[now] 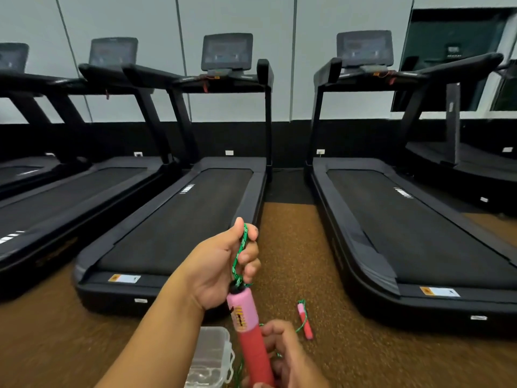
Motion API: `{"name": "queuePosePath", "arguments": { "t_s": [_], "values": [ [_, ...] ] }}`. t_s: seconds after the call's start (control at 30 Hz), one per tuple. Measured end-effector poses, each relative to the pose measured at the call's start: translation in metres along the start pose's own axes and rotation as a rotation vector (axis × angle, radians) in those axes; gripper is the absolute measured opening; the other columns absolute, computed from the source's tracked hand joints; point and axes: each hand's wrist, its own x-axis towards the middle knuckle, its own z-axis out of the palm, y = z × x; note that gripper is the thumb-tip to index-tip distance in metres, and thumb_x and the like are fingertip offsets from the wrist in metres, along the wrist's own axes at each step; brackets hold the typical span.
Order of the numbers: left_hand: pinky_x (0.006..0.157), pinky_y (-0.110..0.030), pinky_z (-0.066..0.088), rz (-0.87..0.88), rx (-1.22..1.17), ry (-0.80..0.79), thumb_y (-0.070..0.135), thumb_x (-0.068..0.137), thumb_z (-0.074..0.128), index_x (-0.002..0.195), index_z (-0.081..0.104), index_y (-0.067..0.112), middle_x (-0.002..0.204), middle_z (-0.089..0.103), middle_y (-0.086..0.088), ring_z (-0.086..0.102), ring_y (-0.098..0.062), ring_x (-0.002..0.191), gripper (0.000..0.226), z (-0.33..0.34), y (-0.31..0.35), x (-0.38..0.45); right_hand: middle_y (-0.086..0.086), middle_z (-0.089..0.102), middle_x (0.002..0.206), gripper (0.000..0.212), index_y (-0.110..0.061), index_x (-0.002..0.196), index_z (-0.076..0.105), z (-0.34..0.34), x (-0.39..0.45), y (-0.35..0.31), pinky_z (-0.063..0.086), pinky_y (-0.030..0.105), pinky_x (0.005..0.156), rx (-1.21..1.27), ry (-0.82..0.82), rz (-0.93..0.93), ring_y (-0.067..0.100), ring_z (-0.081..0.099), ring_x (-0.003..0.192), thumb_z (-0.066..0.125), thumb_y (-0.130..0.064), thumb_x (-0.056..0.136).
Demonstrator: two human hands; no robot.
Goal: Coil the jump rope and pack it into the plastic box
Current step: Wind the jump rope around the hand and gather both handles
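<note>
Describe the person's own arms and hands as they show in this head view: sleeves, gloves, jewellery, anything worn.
Both are bare. The left hand and its forearm show no sleeve anywhere up to the frame's bottom edge, and no glove, watch, bracelet or ring. The right hand is only partly in view at the bottom edge; what shows has no glove or ring, and its wrist is cut off by the frame.

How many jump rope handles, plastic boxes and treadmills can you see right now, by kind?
Jump rope handles: 2, one held in the hands, one on the floor
Plastic boxes: 1
Treadmills: 5, counting the partly cut-off ones at far left and far right, plus
Total: 8
</note>
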Motion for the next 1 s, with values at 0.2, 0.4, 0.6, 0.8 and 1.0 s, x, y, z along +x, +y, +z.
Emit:
{"name": "queuePosePath", "arguments": {
  "t_s": [0.2, 0.4, 0.6, 0.8, 1.0],
  "values": [
    [0.033, -0.016, 0.017, -0.153, -0.137, -0.248, 0.04, 0.095, 0.046, 0.07, 0.046, 0.018, 0.046, 0.024, 0.008, 0.02, -0.004, 0.033, 0.034, -0.008, 0.0, -0.004, -0.012, 0.063, 0.115, 0.055, -0.044, 0.119, 0.05, -0.035, 0.023, -0.021, 0.045, 0.022, 0.091, -0.066, 0.021, -0.266, 0.01, 0.061, 0.109, 0.061, -0.07, 0.072],
    [0.035, -0.016, 0.02, -0.199, -0.265, -0.562, 0.033, 0.097, 0.047, 0.071, 0.05, 0.014, 0.048, 0.023, 0.005, 0.019, -0.005, 0.036, 0.032, 0.004, -0.014, -0.011, -0.011, 0.049, 0.14, 0.042, -0.027, 0.139, 0.042, -0.049, 0.066, -0.086, 0.031, 0.028, 0.111, -0.277, -0.039, -0.493, 0.008, 0.039, 0.135, 0.041, -0.033, 0.097],
    [0.03, -0.015, 0.02, -0.174, -0.346, -0.694, 0.027, 0.097, 0.037, 0.079, 0.068, -0.001, 0.056, 0.06, -0.008, 0.015, -0.005, 0.027, 0.046, 0.008, -0.01, -0.024, 0.003, 0.054, 0.087, 0.008, -0.021, 0.098, 0.054, -0.054, 0.084, -0.126, 0.045, 0.033, 0.076, -0.358, -0.302, -0.402, 0.01, 0.049, 0.081, 0.047, -0.017, 0.096],
    [0.038, -0.016, 0.033, -0.095, -0.27, -0.691, 0.037, 0.097, 0.038, 0.075, 0.068, 0.003, 0.051, 0.058, -0.005, 0.04, -0.012, 0.032, 0.05, 0.016, -0.009, -0.027, -0.003, 0.056, 0.078, 0.006, -0.024, 0.092, 0.055, -0.032, 0.087, -0.135, 0.045, 0.021, 0.067, -0.346, -0.194, -0.527, 0.0, 0.05, 0.072, 0.049, -0.023, 0.09],
    [0.038, -0.02, 0.02, -0.062, -0.409, -0.647, 0.041, 0.1, 0.03, 0.061, 0.05, 0.007, 0.046, 0.017, 0.003, 0.016, -0.006, 0.035, 0.056, 0.006, 0.017, -0.034, 0.011, 0.068, 0.094, 0.023, -0.024, 0.102, 0.056, -0.017, 0.073, -0.08, 0.051, 0.052, 0.078, -0.511, -0.145, -0.389, 0.029, 0.064, 0.087, 0.044, -0.04, 0.092]
  ]
}}
